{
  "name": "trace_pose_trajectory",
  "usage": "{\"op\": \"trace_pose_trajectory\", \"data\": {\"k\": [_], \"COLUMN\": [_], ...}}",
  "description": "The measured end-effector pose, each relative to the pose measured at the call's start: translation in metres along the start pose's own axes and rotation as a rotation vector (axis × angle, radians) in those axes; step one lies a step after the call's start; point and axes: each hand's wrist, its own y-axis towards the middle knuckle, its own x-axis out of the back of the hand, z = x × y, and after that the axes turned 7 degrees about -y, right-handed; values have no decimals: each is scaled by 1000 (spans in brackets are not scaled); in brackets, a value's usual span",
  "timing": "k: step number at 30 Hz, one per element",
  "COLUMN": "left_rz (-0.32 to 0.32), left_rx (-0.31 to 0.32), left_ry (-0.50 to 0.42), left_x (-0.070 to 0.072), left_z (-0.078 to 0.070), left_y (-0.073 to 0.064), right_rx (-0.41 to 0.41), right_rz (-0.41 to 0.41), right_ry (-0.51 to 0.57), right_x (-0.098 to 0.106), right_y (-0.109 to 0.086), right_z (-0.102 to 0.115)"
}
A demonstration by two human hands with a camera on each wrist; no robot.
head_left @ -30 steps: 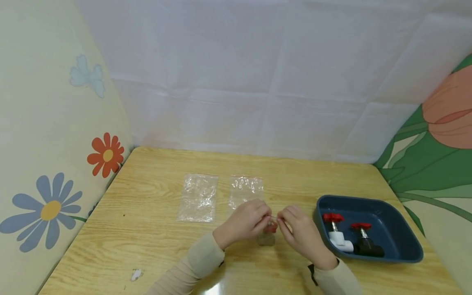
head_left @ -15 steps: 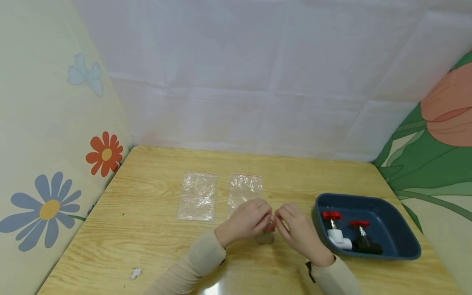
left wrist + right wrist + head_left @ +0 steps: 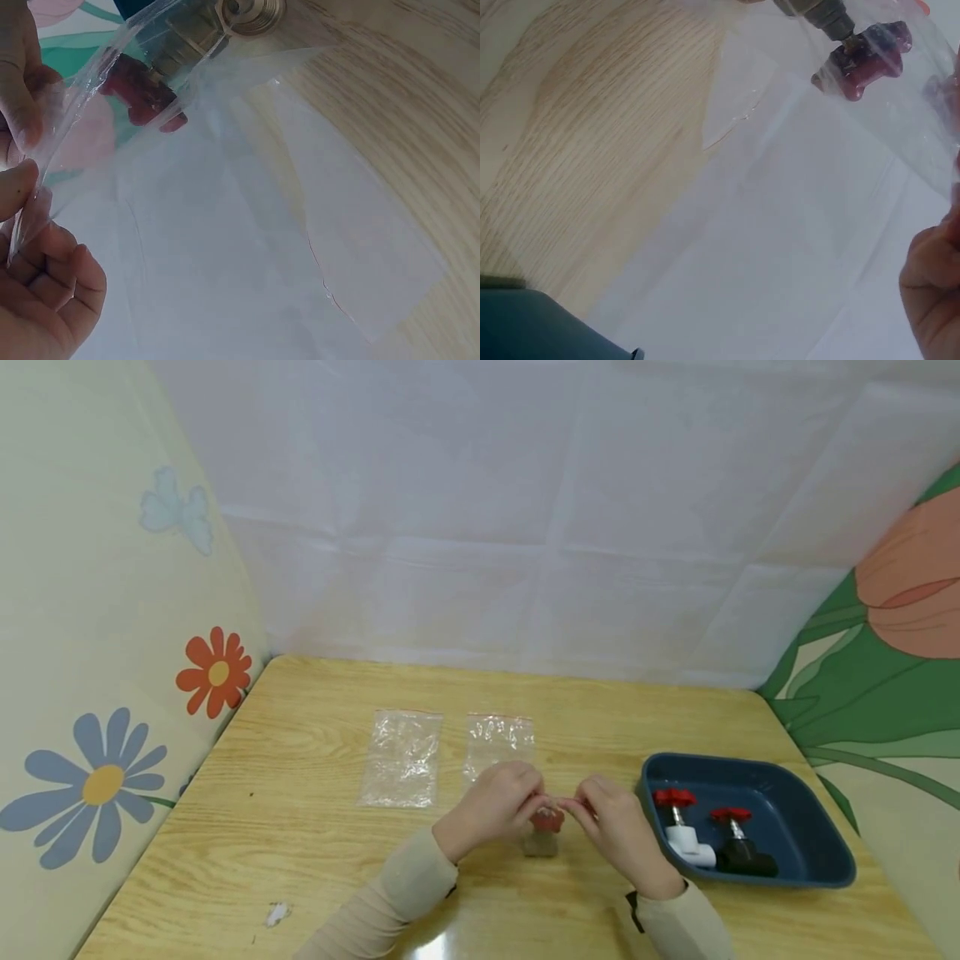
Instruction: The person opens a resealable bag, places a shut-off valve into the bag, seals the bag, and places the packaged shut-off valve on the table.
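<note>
1. Two hands are at work near the middle of my head view, and by my reading the step is sealing a bag [image 3: 919,97] along its mouth.
2. The valve [image 3: 184,41] is inside that bag, brass body and red handle showing through the film. From the head view it sits upright just below the fingers, over the counter [image 3: 315,860]; I can't tell whether it bears its own weight.
3. Left hand [image 3: 495,802]: thumb and fingers pinch the bag's top edge.
4. Right hand [image 3: 615,831]: pinching the same edge further along, so a short stretch of film runs between the two grips.
5. I can't tell from any view whether the seal has caught.
6. As I judge it, the next move calls for one hand to anchor an end while the other presses along the strip, right to the far corner, without pulling the film out of line.
7. A slipped pinch could leave a gap or let the valve tip.
8. Beyond the left hand I see two flat bags [image 3: 402,760]; to the right, a blue tray [image 3: 813,835] holds a white valve [image 3: 686,843] and a black valve [image 3: 738,847], so I'd count more bagging as left to do.
</note>
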Motion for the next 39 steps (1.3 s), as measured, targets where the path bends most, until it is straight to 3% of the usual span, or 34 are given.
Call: {"op": "trace_pose_trajectory", "data": {"k": [8,11,13,16,19,22,24,29,34,37,39], "left_rz": [-100,-127,-126,-105,-69,-15,20,29,30,49,49], "left_rx": [18,64,123,210,295,382,447,562,572,562,577], "left_ry": [31,-35,-157,-380,-583,-704,-776,-926,-866,-827,-840], "left_x": [-1,-3,-3,-6,-10,-12,-15,-28,-33,-34,-34], "left_z": [4,5,5,5,6,6,7,11,12,12,11], "left_y": [-2,-5,-8,-14,-20,-26,-29,-34,-35,-33,-31], "right_rx": [-23,-45,-80,-181,-328,-475,-531,-574,-582,-647,-663], "right_rz": [-19,-24,-5,69,183,267,287,264,246,286,329], "right_ry": [-34,-19,28,195,495,751,841,875,798,754,788], "right_x": [2,1,1,0,-1,-1,-3,-13,-21,-23,-24], "right_y": [-4,-6,-7,-11,-16,-20,-22,-27,-29,-30,-30], "right_z": [-4,-5,-5,-4,-5,-5,-5,-5,-5,-5,-6]}}
